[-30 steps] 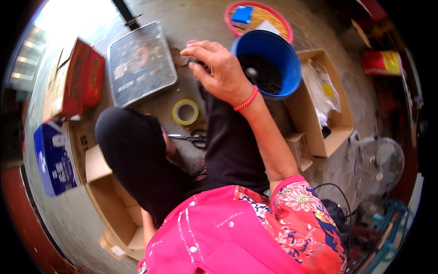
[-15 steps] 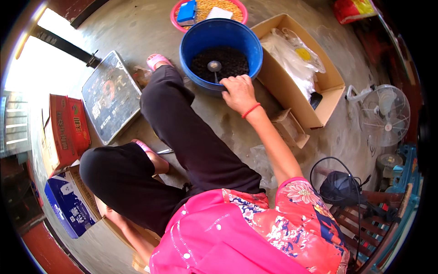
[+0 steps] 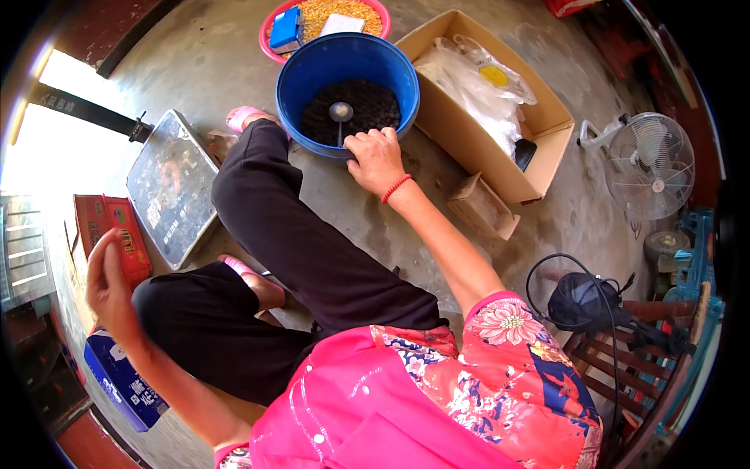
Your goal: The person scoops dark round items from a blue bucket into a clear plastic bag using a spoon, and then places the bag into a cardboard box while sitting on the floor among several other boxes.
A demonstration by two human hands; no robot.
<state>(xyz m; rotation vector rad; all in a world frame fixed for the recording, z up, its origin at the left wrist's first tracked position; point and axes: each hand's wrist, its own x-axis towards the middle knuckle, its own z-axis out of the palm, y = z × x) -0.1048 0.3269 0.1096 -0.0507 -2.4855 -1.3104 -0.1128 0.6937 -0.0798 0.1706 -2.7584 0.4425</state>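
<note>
The left hand (image 3: 111, 285) has risen empty, fingers loosely parted, leaving only the right hand (image 3: 378, 161) engaged, fingers curled over the blue bucket (image 3: 295, 87), ladle (image 3: 341, 112) beside them.

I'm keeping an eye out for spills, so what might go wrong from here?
The right hand is at the near rim of the blue bucket; a hard pull might tip it.
The spoon rises toward that rim, so a knock could drop it into the dark material.
The pink basin lies just beyond the bucket, so dark material flicked over might land in its yellow grain.
</note>
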